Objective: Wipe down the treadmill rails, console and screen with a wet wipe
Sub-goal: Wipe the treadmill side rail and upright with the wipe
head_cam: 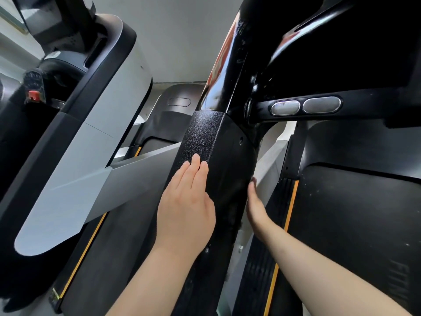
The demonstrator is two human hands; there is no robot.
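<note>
Black textured treadmill upright (205, 142) set at centre, left hand (185, 206) laid flat on its left face, fingers straight and together, right hand (255, 201) pressed against its right side, fingers mostly hidden, wet wipe not discernible.

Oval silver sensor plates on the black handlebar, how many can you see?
2. They sit side by side on the black handlebar right of the upright: the left oval silver plate and the right oval silver plate. Others may be out of view.
</note>
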